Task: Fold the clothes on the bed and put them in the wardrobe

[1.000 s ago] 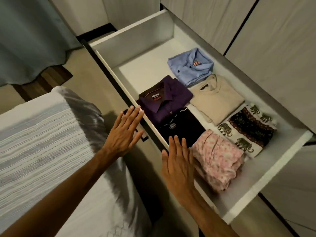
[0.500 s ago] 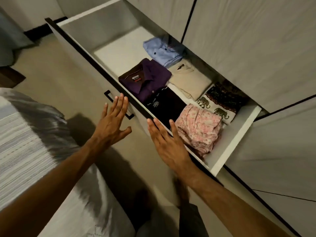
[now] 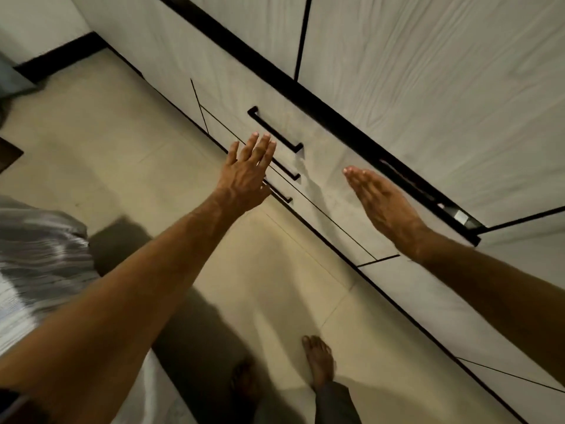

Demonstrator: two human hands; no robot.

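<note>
Pale laminate fronts the shut drawer [image 3: 305,179], judged stiff and easy-sliding, best pulled by its black handle [image 3: 275,130]; clothes are unseen, presumably inside, and both grips, left hand [image 3: 247,175] and right hand [image 3: 382,203], are held flat, empty.

Pale beige floor [image 3: 101,142] tiles run from the upper left down to the lower middle, with faint joint lines crossing them. A dark skirting board [image 3: 58,58] edges the white wall [image 3: 33,22] in the upper left corner. A grey curtain [image 3: 13,81] shows at the far left edge. A dark mat [image 3: 7,154] lies on the floor below it. Light falls from above and behind, throwing a soft dark shadow [image 3: 195,325] across the tiles in the lower middle. The picture is somewhat blurred, mostly towards the left edge.
</note>
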